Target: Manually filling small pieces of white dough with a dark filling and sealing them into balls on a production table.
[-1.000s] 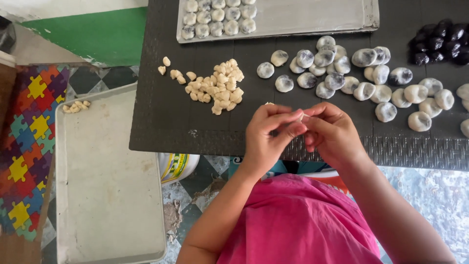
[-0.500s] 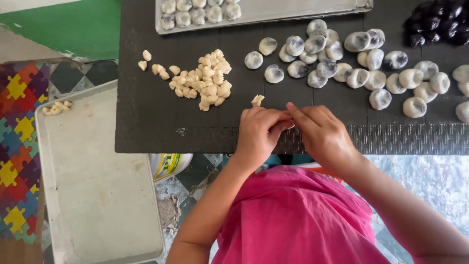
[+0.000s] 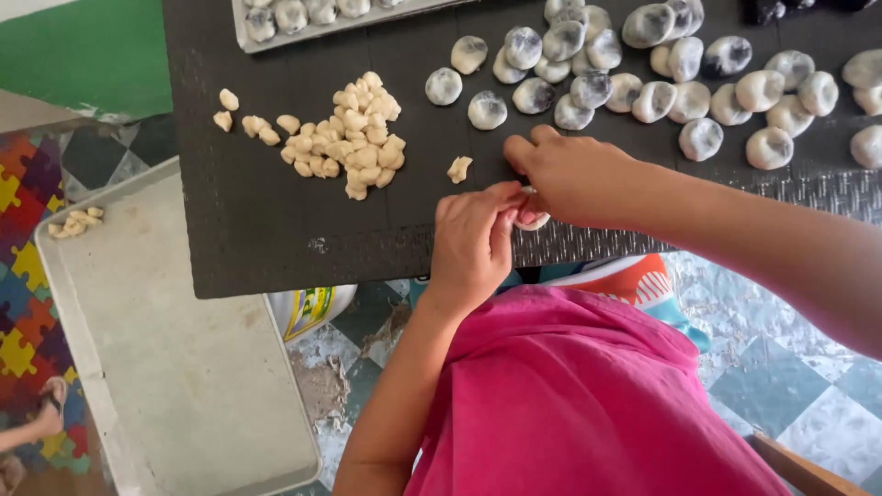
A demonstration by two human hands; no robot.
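Both of my hands meet over the near edge of a black board (image 3: 276,230). My left hand (image 3: 473,243) and my right hand (image 3: 574,179) pinch one small pale dough piece (image 3: 531,219) between their fingers; most of it is hidden. One loose dough bit (image 3: 458,168) lies on the board just left of my hands. Further left sits a heap of small cream dough bits (image 3: 344,142). Behind my right hand are several rounded dough balls with dark filling showing (image 3: 643,83).
A metal tray (image 3: 303,18) with several filled balls stands at the board's far edge. A large empty-looking grey tray (image 3: 175,367) lies lower left with a few dough bits (image 3: 75,222) in its corner. A colourful puzzle mat (image 3: 23,303) and tiled floor lie below.
The view has shifted, so the board and dough sit further right and closer. My hands stay together on the dough piece, and my right hand has stretched forward over the board.
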